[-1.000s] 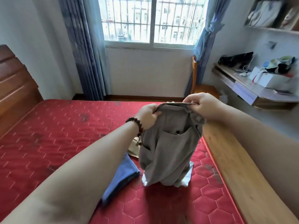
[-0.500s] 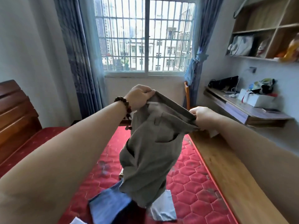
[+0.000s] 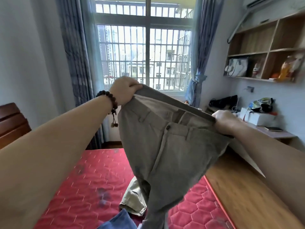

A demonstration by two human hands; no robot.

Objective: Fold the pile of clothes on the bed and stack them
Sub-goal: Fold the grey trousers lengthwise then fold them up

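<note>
This is a bedroom in a home. A bed [image 3: 92,179] with a red quilted mattress and a wooden headboard [image 3: 13,123] fills the floor below a barred window [image 3: 145,58] hung with blue-grey curtains [image 3: 76,63]. Wall shelves [image 3: 264,50] hold bags and ornaments, a cluttered bench [image 3: 279,133] stands beneath them, and clothes [image 3: 133,200] lie on the mattress.

Both forearms were left bare, with no sleeve seen anywhere along them. A bracelet [image 3: 108,98] of dark, round, brownish-black beads was worn around the wrist of the left hand [image 3: 124,90]. From it a short dark cord was hung, ended by two small beads, one paler and one reddish-brown. The right hand [image 3: 225,121] was worn bare, without ring or band.
</note>
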